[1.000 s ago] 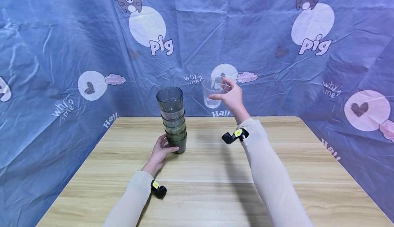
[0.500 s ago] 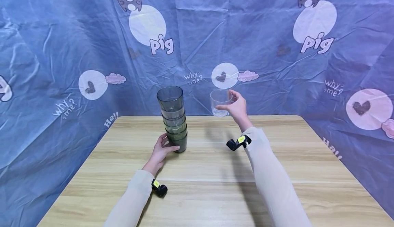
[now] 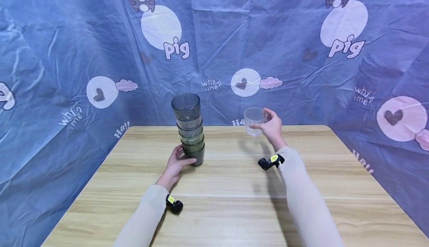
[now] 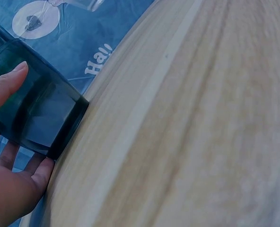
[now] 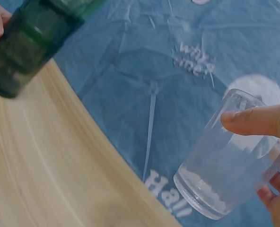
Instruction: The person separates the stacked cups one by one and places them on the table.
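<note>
A tall stack of tinted cups (image 3: 191, 137), grey and green with a dark one on top, stands on the table, leaning slightly left. My left hand (image 3: 175, 165) grips its lowest cup, thumb across the front. In the left wrist view that dark bottom cup (image 4: 40, 104) sits with its base on the tabletop. To the right, my right hand (image 3: 270, 127) holds a clear cup (image 3: 253, 122) by its side, raised above the far part of the table. The right wrist view shows the clear cup (image 5: 225, 161) between thumb and fingers, and the green stack (image 5: 31, 42) at upper left.
The light wooden table (image 3: 221, 217) reaches back to a blue printed cloth (image 3: 214, 46) hanging behind it and along both sides. A black camera (image 3: 270, 161) is strapped to the right wrist, another black camera (image 3: 175, 204) to the left.
My right hand has carried the clear cup rightward and down, away from the stack. The left hand and the stack have stayed in place.
</note>
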The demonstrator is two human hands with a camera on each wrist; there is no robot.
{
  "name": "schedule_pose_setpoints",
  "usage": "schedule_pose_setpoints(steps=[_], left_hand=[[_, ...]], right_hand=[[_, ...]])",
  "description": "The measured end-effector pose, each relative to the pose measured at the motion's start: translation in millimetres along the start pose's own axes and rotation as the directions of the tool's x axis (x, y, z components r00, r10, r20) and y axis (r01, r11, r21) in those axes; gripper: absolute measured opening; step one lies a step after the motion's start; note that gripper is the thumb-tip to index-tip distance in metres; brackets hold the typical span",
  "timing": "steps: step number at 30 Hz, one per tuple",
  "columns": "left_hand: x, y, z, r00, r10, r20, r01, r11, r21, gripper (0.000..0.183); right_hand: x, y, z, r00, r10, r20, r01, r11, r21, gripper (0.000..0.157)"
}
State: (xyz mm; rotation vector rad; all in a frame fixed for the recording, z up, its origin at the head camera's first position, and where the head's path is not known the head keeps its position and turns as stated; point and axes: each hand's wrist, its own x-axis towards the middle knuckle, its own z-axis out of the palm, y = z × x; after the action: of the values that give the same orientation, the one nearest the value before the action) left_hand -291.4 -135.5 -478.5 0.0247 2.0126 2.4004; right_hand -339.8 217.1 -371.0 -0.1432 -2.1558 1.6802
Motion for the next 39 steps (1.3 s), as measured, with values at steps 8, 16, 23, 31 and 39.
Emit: schedule_pose_setpoints(steps=[8,16,23,31,39], left_hand=[[-1.8,-0.2,-0.3,1.000,0.005,-0.004,-0.005,1.000,0.020,0.083],[0.2,-1.9,0.6,1.000,0.022,0.007,-0.022,1.000,0.012,0.082],[-0.8,-2.0,1.8,1.000,0.014,-0.005,-0.014,1.000,0.015,0.083],[0.1,-2.5,1.1,1.000,0.005,-0.003,-0.005,1.000,0.012,0.083],[-1.7,-4.2,-3.9,0.997,0.076,0.034,-0.076,0.997,-0.003,0.085]], right_hand=[[0,26,-24.3,0.998,0.056,-0.021,-0.056,0.998,-0.001,0.096],[-2,46,-53.6,0.993,0.116,-0.034,-0.118,0.992,-0.054,0.097],[-5,62,-72.9,0.987,0.148,-0.059,-0.152,0.986,-0.071,0.096],[-7,78,-88.3,0.977,0.197,-0.084,-0.201,0.978,-0.050,0.097],[-11,83,-90.6,0.973,0.212,-0.095,-0.215,0.977,-0.017,0.097]])
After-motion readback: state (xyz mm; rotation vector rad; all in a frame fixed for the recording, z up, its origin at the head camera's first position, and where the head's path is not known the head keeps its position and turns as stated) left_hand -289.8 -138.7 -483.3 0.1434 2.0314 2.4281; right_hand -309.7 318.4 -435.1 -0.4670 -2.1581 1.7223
